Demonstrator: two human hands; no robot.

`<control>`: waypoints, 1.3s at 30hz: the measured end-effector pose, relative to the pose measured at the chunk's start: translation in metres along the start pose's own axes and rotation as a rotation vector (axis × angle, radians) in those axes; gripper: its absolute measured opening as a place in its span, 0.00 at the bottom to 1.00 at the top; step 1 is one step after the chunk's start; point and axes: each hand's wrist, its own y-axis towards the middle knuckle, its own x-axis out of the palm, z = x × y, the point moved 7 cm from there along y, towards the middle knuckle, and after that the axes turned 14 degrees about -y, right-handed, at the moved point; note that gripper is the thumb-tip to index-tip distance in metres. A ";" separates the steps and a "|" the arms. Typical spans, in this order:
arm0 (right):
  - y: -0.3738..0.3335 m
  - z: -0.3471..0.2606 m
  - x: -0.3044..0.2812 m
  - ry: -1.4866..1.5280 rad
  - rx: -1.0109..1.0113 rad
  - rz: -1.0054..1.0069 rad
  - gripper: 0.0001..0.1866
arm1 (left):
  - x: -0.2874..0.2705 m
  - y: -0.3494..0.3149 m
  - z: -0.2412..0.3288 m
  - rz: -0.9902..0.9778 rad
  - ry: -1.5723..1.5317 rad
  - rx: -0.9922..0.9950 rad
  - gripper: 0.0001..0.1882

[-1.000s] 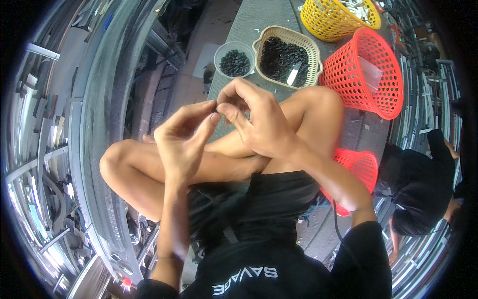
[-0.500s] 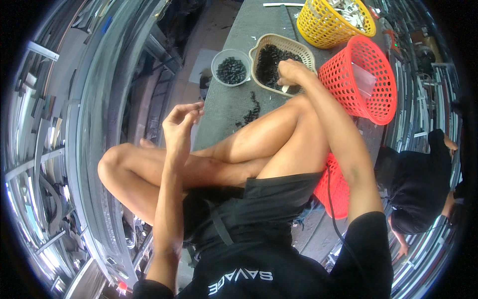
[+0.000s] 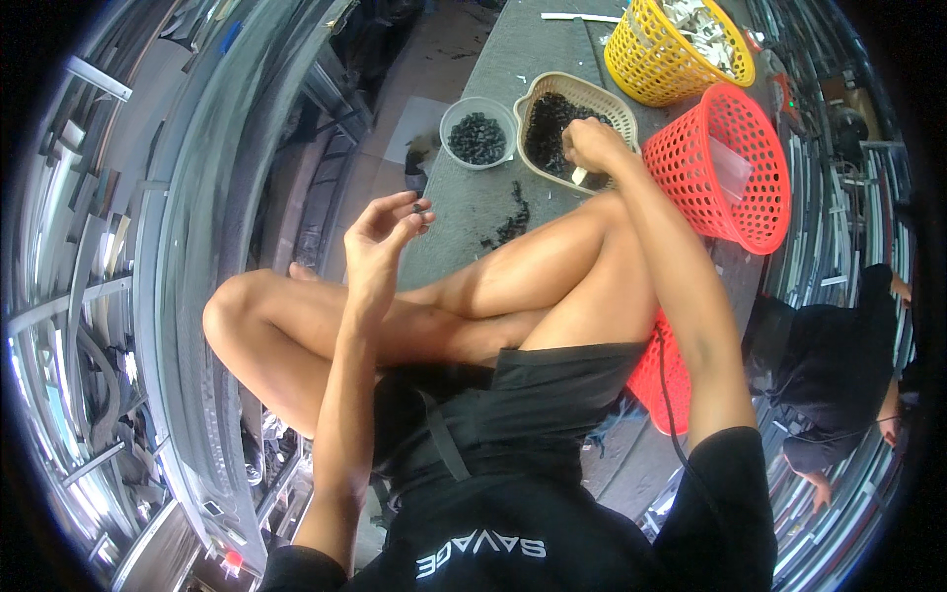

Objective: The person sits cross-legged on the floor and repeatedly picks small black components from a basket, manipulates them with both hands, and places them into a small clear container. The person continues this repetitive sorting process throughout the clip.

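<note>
My left hand (image 3: 380, 237) is raised left of my crossed legs, pinching a small black piece (image 3: 419, 208) between thumb and fingers. Over the beige woven-look basket (image 3: 524, 148), my right hand (image 3: 597, 145) is closed, its fingers down among many small black parts (image 3: 554, 120). A short cream-coloured stub (image 3: 579, 176) juts from under that hand; its kind cannot be made out. Left of the basket stands a clear round tub (image 3: 452, 156) with more small black pieces in it. Loose black bits (image 3: 511, 222) lie on the grey surface near my shin.
A red perforated basket (image 3: 681, 148) leans right of my right forearm, a plastic bag inside. Beyond it stands a yellow basket (image 3: 631, 59) of white pieces. Another red basket (image 3: 669, 385) sits by my hip. Long metal profiles line both sides. Another person (image 3: 834, 355) is at the right.
The view has shifted slightly. My left hand has turned a little, and the black piece between its fingertips now shows clearly. My right hand stays at the beige basket.
</note>
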 end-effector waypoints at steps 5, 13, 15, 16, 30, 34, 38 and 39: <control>0.001 0.008 -0.009 0.121 0.038 0.182 0.10 | 0.001 -0.001 0.000 -0.021 0.011 -0.021 0.13; -0.020 0.000 -0.047 0.172 0.066 0.423 0.08 | 0.013 -0.003 0.005 -0.044 0.043 0.016 0.13; -0.044 -0.031 -0.074 0.211 -0.075 0.640 0.08 | 0.015 -0.004 0.008 -0.058 0.058 0.030 0.14; -0.057 -0.048 -0.082 0.225 -0.087 0.671 0.08 | 0.015 -0.005 0.010 -0.066 0.062 0.036 0.14; -0.141 -0.170 -0.098 0.902 -0.401 0.474 0.07 | 0.019 -0.016 0.010 0.004 0.101 0.047 0.12; -0.141 -0.172 -0.097 0.970 -0.382 0.492 0.09 | 0.017 -0.017 0.013 0.013 0.149 0.102 0.11; -0.136 -0.173 -0.090 1.024 -0.330 0.373 0.09 | 0.022 -0.016 0.020 -0.063 0.113 0.208 0.09; -0.135 -0.174 -0.087 1.043 -0.318 0.327 0.09 | 0.024 -0.016 0.023 -0.103 0.153 0.239 0.09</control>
